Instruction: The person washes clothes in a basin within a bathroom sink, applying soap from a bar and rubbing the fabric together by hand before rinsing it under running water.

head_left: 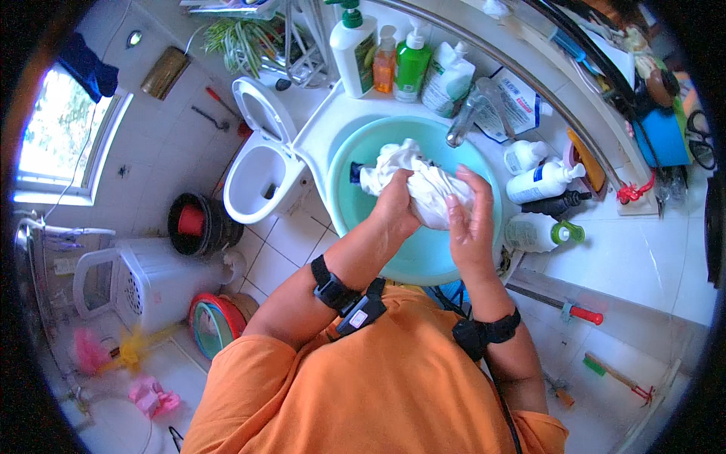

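A bunched white cloth (420,176), apparently wet, is held above a turquoise plastic basin (363,238). My left hand (397,201) grips the near left side of the bundle, thumb on top. On the right side of the cloth lies my right hand (472,218), its fingers curved around that end and the thumb against it. A dark blue patch (356,173) shows at the cloth's left end. The basin sits in a white sink (351,127), below a metal faucet (465,119). What the palms cover is hidden.
Behind the basin stand a white pump bottle (354,54), an orange bottle (384,62), a green pump bottle (412,65) and a refill pouch (448,79). Several bottles (541,181) lie along the right counter. A toilet (261,176) with raised lid is at left, near black buckets (198,224).
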Demonstrator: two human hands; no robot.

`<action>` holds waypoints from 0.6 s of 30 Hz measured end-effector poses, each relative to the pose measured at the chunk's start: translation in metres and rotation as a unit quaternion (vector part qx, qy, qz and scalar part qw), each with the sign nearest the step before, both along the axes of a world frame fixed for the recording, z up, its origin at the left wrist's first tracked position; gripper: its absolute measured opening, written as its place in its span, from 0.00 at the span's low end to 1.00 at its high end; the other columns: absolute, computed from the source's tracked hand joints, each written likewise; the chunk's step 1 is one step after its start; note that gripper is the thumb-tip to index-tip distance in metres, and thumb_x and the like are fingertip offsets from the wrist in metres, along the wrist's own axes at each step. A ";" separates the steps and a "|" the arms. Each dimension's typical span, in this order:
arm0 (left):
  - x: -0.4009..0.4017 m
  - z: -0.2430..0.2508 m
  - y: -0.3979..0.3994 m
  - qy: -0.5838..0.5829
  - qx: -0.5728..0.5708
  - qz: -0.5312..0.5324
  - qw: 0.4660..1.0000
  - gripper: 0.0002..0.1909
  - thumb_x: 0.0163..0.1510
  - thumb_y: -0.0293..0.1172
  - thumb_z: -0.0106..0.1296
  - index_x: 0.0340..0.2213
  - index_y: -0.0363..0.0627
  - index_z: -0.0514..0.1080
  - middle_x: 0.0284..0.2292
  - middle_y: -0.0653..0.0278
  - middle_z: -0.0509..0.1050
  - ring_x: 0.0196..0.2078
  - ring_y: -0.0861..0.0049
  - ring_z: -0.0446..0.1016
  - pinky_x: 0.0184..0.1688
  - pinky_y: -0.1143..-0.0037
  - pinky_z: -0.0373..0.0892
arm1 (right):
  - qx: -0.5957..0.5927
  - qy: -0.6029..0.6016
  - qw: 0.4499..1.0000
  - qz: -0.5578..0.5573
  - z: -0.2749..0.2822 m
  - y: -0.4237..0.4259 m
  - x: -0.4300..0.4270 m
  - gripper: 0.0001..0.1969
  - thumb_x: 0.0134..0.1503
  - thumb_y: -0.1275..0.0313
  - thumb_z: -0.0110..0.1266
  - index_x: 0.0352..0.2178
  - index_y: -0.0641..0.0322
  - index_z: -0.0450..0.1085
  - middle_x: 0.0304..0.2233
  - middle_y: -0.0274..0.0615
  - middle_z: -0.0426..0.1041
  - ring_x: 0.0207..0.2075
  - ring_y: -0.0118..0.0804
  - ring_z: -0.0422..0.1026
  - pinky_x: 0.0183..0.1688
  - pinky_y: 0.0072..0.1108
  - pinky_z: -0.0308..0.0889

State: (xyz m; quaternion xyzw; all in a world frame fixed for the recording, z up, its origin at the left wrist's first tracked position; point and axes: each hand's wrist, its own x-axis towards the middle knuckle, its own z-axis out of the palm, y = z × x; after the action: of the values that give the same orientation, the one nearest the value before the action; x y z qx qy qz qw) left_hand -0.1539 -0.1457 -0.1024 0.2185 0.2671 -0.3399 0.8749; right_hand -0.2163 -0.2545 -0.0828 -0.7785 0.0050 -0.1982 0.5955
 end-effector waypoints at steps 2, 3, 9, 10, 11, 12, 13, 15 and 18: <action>0.002 -0.008 0.002 -0.010 -0.030 -0.012 0.999 0.18 0.54 0.35 0.27 0.41 0.40 0.63 0.36 0.55 0.70 0.40 0.63 0.69 0.47 0.64 0.64 | -0.220 -0.027 0.974 0.045 0.018 0.015 0.003 0.20 0.46 0.62 0.56 0.39 0.60 0.63 0.39 0.53 0.62 0.43 0.54 0.62 0.46 0.37 0.57; -0.003 -0.026 0.012 -0.109 -0.112 -0.028 0.987 0.19 0.55 0.38 0.27 0.42 0.43 0.62 0.38 0.56 0.69 0.41 0.64 0.69 0.47 0.66 0.64 | -0.311 -0.035 0.949 0.042 0.020 0.024 0.008 0.18 0.48 0.64 0.53 0.40 0.60 0.64 0.41 0.52 0.62 0.43 0.54 0.63 0.44 0.33 0.60; -0.015 0.001 -0.002 -0.075 0.090 -0.053 0.992 0.21 0.57 0.43 0.27 0.44 0.45 0.62 0.42 0.59 0.68 0.44 0.67 0.68 0.46 0.67 0.64 | -0.267 0.053 0.962 -0.029 0.002 0.011 0.034 0.16 0.44 0.66 0.56 0.34 0.59 0.64 0.35 0.50 0.66 0.34 0.54 0.68 0.33 0.34 0.65; -0.015 0.001 -0.001 -0.097 0.124 -0.070 0.985 0.21 0.57 0.42 0.28 0.45 0.44 0.61 0.43 0.59 0.68 0.44 0.67 0.68 0.47 0.67 0.64 | -0.254 0.054 0.966 -0.018 0.002 0.010 0.035 0.14 0.45 0.66 0.54 0.32 0.61 0.65 0.33 0.51 0.68 0.32 0.54 0.68 0.33 0.35 0.64; -0.015 0.000 0.000 -0.120 0.159 -0.086 0.976 0.21 0.57 0.42 0.30 0.46 0.44 0.61 0.44 0.59 0.67 0.45 0.67 0.68 0.47 0.67 0.64 | -0.240 0.056 0.969 -0.008 0.002 0.009 0.037 0.12 0.46 0.66 0.53 0.31 0.62 0.66 0.31 0.52 0.69 0.31 0.55 0.68 0.33 0.36 0.64; -0.014 -0.006 0.002 -0.121 0.157 -0.085 0.976 0.21 0.57 0.42 0.30 0.46 0.44 0.61 0.44 0.59 0.67 0.45 0.67 0.68 0.47 0.67 0.64 | -0.242 0.054 0.969 -0.008 0.006 0.007 0.038 0.12 0.46 0.66 0.53 0.31 0.62 0.66 0.31 0.52 0.69 0.31 0.55 0.68 0.33 0.36 0.64; -0.013 -0.018 0.006 -0.125 0.156 -0.107 0.974 0.21 0.57 0.43 0.31 0.46 0.43 0.60 0.44 0.58 0.67 0.45 0.67 0.68 0.48 0.67 0.64 | -0.239 0.112 0.964 0.008 0.008 0.007 0.039 0.12 0.47 0.66 0.51 0.29 0.64 0.67 0.30 0.54 0.70 0.30 0.55 0.69 0.33 0.35 0.64; -0.009 -0.021 0.009 -0.133 0.151 -0.131 0.971 0.22 0.57 0.44 0.31 0.47 0.43 0.59 0.44 0.58 0.66 0.46 0.67 0.67 0.48 0.67 0.63 | -0.240 0.168 0.956 0.019 0.009 -0.004 0.040 0.12 0.49 0.65 0.50 0.28 0.66 0.67 0.29 0.55 0.70 0.29 0.55 0.69 0.33 0.35 0.65; 0.000 0.009 0.034 -0.185 0.109 -0.212 0.953 0.25 0.54 0.45 0.42 0.45 0.35 0.60 0.42 0.56 0.67 0.42 0.67 0.69 0.45 0.69 0.66 | -0.049 0.173 0.983 -0.028 -0.001 -0.022 0.039 0.17 0.53 0.62 0.47 0.32 0.70 0.68 0.28 0.51 0.71 0.31 0.45 0.70 0.36 0.27 0.63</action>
State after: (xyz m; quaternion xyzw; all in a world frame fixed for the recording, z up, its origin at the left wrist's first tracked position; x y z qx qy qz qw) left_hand -0.1543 -0.1118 -0.0932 0.4228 0.0837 -0.4406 0.7875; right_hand -0.1771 -0.2760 -0.0836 -0.8291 0.1200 -0.0768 0.5407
